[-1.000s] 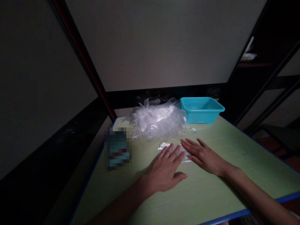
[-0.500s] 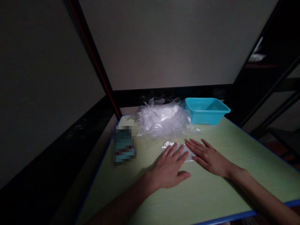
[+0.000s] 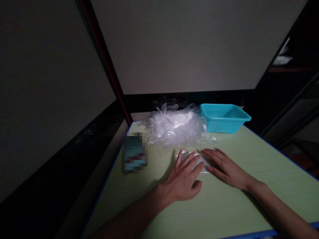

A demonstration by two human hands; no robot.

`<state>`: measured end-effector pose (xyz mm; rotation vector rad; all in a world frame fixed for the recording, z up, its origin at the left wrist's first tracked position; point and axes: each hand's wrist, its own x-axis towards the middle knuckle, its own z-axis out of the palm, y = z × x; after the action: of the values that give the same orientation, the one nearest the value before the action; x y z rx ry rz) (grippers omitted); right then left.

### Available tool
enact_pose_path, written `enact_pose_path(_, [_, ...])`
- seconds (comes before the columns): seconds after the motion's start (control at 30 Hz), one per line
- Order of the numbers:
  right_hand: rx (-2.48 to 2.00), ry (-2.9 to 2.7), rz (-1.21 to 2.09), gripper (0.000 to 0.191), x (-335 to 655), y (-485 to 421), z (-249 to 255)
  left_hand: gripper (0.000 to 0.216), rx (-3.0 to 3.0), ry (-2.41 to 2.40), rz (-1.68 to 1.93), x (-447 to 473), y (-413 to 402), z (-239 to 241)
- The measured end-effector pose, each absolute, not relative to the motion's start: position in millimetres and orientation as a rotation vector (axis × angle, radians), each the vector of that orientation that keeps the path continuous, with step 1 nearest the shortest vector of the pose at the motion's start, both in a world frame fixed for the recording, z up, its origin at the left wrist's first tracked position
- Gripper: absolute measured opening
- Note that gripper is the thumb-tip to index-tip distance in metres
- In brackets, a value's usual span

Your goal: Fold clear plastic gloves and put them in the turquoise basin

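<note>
A small clear plastic bag [image 3: 204, 162] lies flat on the tabletop, partly covered by both hands. My left hand [image 3: 185, 181] rests over its left part, fingers spread and slightly bent, thumb off to the right. Across the bag's right end lies my right hand [image 3: 225, 167], fingers stretched out and palm down. Neither hand grips anything. Just beyond the fingers sits a crumpled heap of clear plastic bags [image 3: 176, 127].
A turquoise plastic basin [image 3: 223, 124] stands at the back right, touching the heap. At the left edge lies a blurred-out dark green packet [image 3: 135, 152]. The pale green table [image 3: 189, 219] has a blue edge; wall panels rise behind it.
My left hand's fingers have bent and lifted a little, its thumb drawn in. My right hand stays nearly in place. The whole view has shifted slightly.
</note>
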<state>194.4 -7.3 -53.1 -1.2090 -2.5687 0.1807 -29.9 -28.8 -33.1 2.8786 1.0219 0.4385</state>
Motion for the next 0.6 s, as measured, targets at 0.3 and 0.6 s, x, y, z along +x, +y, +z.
enact_pose_path(0.3, [-1.189,-2.329,0.365,0.036,190,-8,-49,0.04,2.81,1.071,0.486,-29,-29,-30])
enact_pose_path(0.6, [-0.924,-2.305,0.577,0.025,183,-23,-37,0.046,2.648,1.348,0.646,-33,-21,-38])
